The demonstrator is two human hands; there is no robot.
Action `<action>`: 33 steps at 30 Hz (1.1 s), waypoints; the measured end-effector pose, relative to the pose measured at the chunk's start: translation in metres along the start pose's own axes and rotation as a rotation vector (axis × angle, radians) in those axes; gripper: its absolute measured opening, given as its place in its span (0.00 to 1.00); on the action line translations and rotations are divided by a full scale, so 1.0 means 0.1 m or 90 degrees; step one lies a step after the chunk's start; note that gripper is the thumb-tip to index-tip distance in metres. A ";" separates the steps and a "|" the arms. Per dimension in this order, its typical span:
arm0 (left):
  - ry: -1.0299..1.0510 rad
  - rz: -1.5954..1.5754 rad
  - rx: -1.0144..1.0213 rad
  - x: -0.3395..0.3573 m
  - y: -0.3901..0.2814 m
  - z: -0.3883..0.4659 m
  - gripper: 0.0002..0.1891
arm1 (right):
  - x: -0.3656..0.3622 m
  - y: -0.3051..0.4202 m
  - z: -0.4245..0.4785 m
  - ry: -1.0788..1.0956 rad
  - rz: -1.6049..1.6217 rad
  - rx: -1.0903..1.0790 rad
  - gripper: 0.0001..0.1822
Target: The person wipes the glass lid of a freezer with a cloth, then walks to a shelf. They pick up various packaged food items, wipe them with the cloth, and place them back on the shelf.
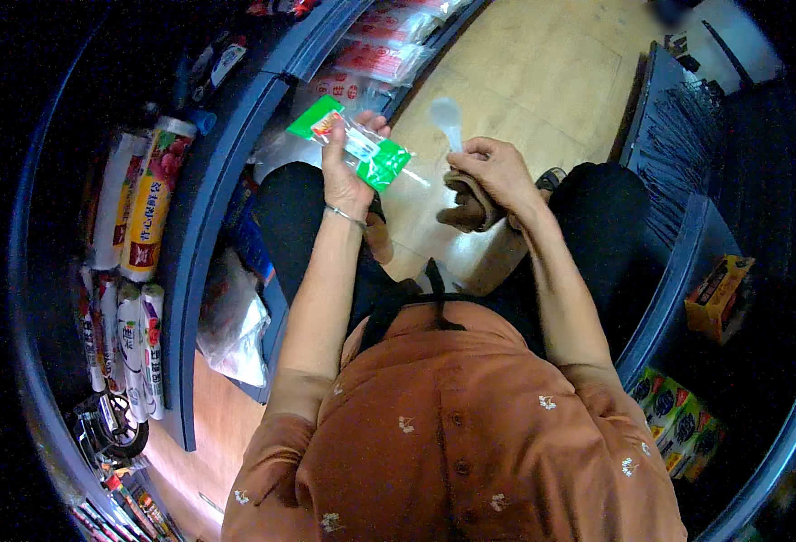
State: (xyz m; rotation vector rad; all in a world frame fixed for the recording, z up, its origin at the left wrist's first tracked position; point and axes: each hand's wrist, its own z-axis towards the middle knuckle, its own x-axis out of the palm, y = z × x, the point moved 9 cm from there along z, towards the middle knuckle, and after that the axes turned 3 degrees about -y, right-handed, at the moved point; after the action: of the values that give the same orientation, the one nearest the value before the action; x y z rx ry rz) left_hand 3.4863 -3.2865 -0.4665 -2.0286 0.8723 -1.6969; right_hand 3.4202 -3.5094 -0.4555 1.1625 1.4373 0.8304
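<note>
My left hand (347, 183) holds a small clear plastic packet with bright green ends (386, 166). Its thumb lies across the front of the packet, which bears print and has something white in its middle. In my right hand (499, 169), a pale plastic spoon (445, 115) is pinched at the handle, with its bowl pointing away from me. A folded brown cloth (469, 203) hangs beneath the same hand, partly hidden by the fingers. The two hands are apart, above the floor between my bent knees.
Plastic-wrapped packs (378, 61) fill the lower left shelf. Rolls of plastic bags (151, 203) stand above its dark edge. To the right, a shelf holds many thin dark items (682, 142), a yellow box (718, 298) and green packs (676, 420). Pale tiles (540, 74) cover the aisle floor.
</note>
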 end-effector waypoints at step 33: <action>0.002 -0.036 -0.113 0.12 0.62 -0.18 0.22 | 0.29 0.35 -0.48 -0.055 -0.402 -0.154 0.26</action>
State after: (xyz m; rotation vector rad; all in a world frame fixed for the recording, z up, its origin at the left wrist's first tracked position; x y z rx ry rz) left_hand 3.4558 -3.3381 -0.4923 -2.1847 1.0080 -1.7061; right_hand 3.3820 -3.4668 -0.4217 0.5018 1.4630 0.4797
